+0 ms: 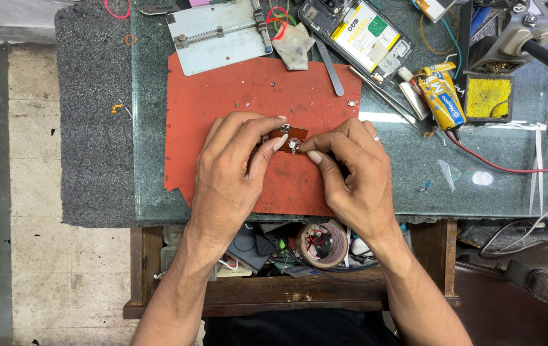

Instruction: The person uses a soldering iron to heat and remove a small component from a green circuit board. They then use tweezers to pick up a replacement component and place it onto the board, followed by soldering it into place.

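Note:
My left hand [232,166] and my right hand [351,173] meet over a red work mat [222,90] on a glass-topped bench. Between their fingertips they pinch a small brown circuit board [285,134] with little metal parts on it. The left thumb and forefinger grip its left end. Fingers of the right hand hold its right end, and a ring shows on one of them. Much of the board is hidden by the fingers.
An opened phone with its battery [360,35] lies at the back, beside tweezers [329,67], a metal board holder [219,32] and a yellow glue tube [440,96]. A soldering stand with a yellow sponge [488,96] sits right. An open drawer [286,256] below holds tape and clutter.

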